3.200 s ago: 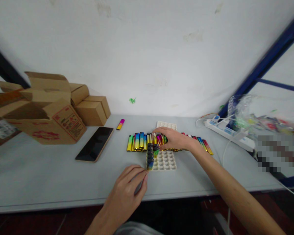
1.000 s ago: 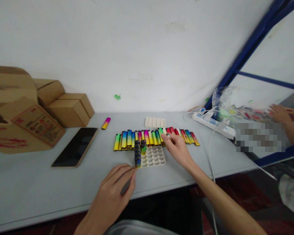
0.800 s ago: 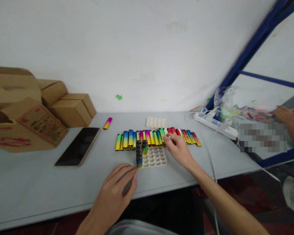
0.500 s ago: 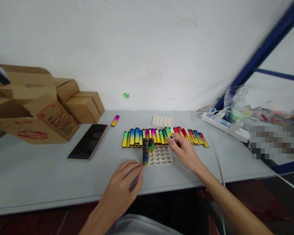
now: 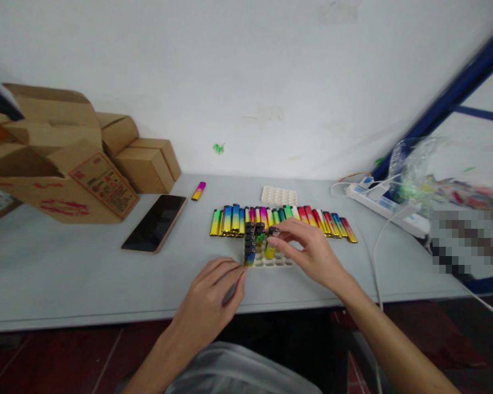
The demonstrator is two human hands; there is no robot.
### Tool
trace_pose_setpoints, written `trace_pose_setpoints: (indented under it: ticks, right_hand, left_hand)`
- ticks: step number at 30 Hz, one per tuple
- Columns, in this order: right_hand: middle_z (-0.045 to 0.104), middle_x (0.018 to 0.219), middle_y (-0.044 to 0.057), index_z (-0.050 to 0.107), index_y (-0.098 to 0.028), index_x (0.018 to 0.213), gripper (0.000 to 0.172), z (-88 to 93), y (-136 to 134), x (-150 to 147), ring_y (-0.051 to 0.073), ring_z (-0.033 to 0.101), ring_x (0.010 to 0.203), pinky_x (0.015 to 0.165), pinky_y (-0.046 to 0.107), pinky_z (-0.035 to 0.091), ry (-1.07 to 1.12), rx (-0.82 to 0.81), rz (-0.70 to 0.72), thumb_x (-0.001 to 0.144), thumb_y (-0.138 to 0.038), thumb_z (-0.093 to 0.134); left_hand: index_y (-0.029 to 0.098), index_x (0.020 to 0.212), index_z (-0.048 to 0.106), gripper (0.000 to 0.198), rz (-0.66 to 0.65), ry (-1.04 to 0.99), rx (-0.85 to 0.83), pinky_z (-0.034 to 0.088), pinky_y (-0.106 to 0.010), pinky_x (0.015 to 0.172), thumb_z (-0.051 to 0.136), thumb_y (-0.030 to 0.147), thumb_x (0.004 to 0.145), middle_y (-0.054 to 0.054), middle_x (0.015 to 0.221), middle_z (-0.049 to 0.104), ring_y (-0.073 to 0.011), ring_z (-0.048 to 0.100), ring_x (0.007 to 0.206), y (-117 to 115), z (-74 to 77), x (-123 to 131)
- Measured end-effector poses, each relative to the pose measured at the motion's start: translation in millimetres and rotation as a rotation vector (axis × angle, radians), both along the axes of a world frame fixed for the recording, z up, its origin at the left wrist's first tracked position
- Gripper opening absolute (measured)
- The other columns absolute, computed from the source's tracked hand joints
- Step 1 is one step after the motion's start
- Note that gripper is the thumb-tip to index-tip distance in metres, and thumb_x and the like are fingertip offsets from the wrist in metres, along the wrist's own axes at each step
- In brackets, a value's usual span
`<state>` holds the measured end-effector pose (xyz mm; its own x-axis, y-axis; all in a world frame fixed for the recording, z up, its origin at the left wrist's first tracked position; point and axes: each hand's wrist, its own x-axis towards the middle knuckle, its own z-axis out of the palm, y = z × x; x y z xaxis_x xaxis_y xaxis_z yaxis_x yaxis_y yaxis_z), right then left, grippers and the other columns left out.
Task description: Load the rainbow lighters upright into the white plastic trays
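Note:
A white moulded tray (image 5: 280, 261) lies on the grey table (image 5: 66, 273) with several lighters standing upright in its left slots (image 5: 250, 245). My right hand (image 5: 312, 254) pinches a yellow-green lighter (image 5: 270, 245) upright over the tray. A row of rainbow-coloured lighters (image 5: 279, 220) lies flat just behind the tray. My left hand (image 5: 211, 301) rests on the table at the tray's near left corner, fingers curled together, touching the tray edge.
A black phone (image 5: 155, 222) lies left of the lighters. Open cardboard boxes (image 5: 66, 164) stand at the far left. A single pink-yellow lighter (image 5: 198, 191) and a second white tray (image 5: 279, 195) lie near the wall. A power strip (image 5: 388, 208) with cables and a plastic bag (image 5: 419, 178) sit right.
My right hand picked a lighter out of the flat row and brought it back and left over the tray. My left hand has stayed at the tray's corner.

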<state>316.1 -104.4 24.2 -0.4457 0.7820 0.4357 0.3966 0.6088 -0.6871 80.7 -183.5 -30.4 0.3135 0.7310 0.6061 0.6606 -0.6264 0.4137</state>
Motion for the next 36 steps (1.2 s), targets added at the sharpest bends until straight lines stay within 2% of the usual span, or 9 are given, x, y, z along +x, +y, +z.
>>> trace_pose_setpoints:
  ticks: [3, 7, 14, 17, 22, 24, 26, 31, 36]
  right_hand:
    - [0.075, 0.095, 0.004, 0.068, -0.022, 0.113, 0.021, -7.3, 2.3, -5.3, 0.018, 0.074, 0.081, 0.075, 0.031, 0.060, 0.040, -0.051, 0.016, 0.096, -0.034, 0.071]
    - [0.077, 0.090, 0.003, 0.065, -0.022, 0.108, 0.018, -14.0, 5.1, -6.7, 0.018, 0.076, 0.082, 0.074, 0.029, 0.061, 0.023, -0.053, 0.016, 0.095, -0.031, 0.073]
    - [0.075, 0.090, 0.001, 0.067, -0.020, 0.104, 0.012, 7.5, 14.4, 2.3, 0.016, 0.075, 0.080, 0.071, 0.025, 0.056, -0.225, -0.023, 0.178, 0.096, -0.028, 0.072]
    - [0.074, 0.085, 0.001, 0.066, -0.019, 0.102, 0.013, 10.4, 18.6, -4.1, 0.016, 0.073, 0.076, 0.070, 0.025, 0.054, -0.274, -0.019, 0.178, 0.094, -0.025, 0.074]
    - [0.073, 0.089, 0.003, 0.058, -0.020, 0.113, 0.037, 4.5, 16.8, -12.8, 0.017, 0.070, 0.074, 0.067, 0.027, 0.055, -0.271, -0.075, 0.078, 0.086, -0.026, 0.082]
    - [0.074, 0.091, 0.004, 0.058, -0.020, 0.112, 0.039, 7.0, 17.8, -5.3, 0.018, 0.071, 0.076, 0.069, 0.028, 0.056, -0.239, -0.093, 0.094, 0.085, -0.032, 0.083]
    - [0.075, 0.089, 0.004, 0.062, -0.021, 0.106, 0.030, 13.4, 24.2, 8.3, 0.018, 0.072, 0.078, 0.072, 0.029, 0.057, -0.210, -0.072, 0.078, 0.089, -0.037, 0.079]
    - [0.077, 0.103, 0.009, 0.073, -0.019, 0.101, 0.015, 27.3, 62.2, 42.2, 0.023, 0.073, 0.093, 0.089, 0.038, 0.057, -0.309, 0.112, -0.008, 0.094, -0.032, 0.071]
    - [0.070, 0.129, 0.015, 0.070, -0.018, 0.127, 0.049, 12.6, 92.0, 52.7, 0.031, 0.065, 0.122, 0.109, 0.049, 0.050, -0.483, 0.090, 0.138, 0.084, -0.038, 0.082]
  left_hand:
    - [0.015, 0.111, 0.071, 0.019, -0.002, -0.009, 0.001, 0.059, -0.039, 0.093, 0.060, 0.007, 0.096, -0.008, 0.102, 0.075, -0.0217, 0.067, 0.100, -0.6, 0.7, 0.6]
    - [0.015, 0.111, 0.070, 0.019, -0.006, 0.002, -0.003, 0.059, -0.039, 0.094, 0.060, 0.007, 0.097, -0.008, 0.102, 0.074, -0.0213, 0.067, 0.100, -0.6, 0.6, 1.0]
    - [0.015, 0.111, 0.069, 0.018, -0.007, 0.005, 0.006, 0.059, -0.039, 0.093, 0.060, 0.007, 0.097, -0.008, 0.101, 0.074, -0.0215, 0.066, 0.100, -0.9, 2.1, 0.4]
    - [0.015, 0.111, 0.070, 0.018, -0.007, 0.007, 0.011, 0.059, -0.039, 0.094, 0.060, 0.007, 0.098, -0.008, 0.102, 0.074, -0.0211, 0.067, 0.099, -0.4, 2.6, 0.1]
    - [0.017, 0.112, 0.071, 0.020, 0.011, 0.017, 0.019, 0.060, -0.040, 0.094, 0.058, 0.009, 0.098, -0.008, 0.103, 0.074, -0.0217, 0.068, 0.100, -0.6, 1.8, -0.5]
    - [0.017, 0.112, 0.071, 0.021, 0.013, 0.024, 0.019, 0.060, -0.040, 0.094, 0.058, 0.009, 0.098, -0.008, 0.103, 0.074, -0.0218, 0.068, 0.100, -0.9, 1.5, -0.6]
    - [0.016, 0.112, 0.071, 0.021, 0.013, 0.026, 0.025, 0.060, -0.039, 0.094, 0.058, 0.009, 0.098, -0.008, 0.103, 0.075, -0.0217, 0.068, 0.099, -0.8, 1.4, -0.3]
    - [0.017, 0.111, 0.071, 0.020, 0.019, 0.013, 0.038, 0.061, -0.039, 0.092, 0.058, 0.009, 0.098, -0.008, 0.102, 0.075, -0.0215, 0.069, 0.098, 0.4, 0.8, 0.5]
    - [0.018, 0.113, 0.071, 0.022, 0.025, 0.017, 0.046, 0.061, -0.040, 0.094, 0.058, 0.009, 0.098, -0.008, 0.103, 0.075, -0.0217, 0.069, 0.100, 0.7, -1.3, -0.3]
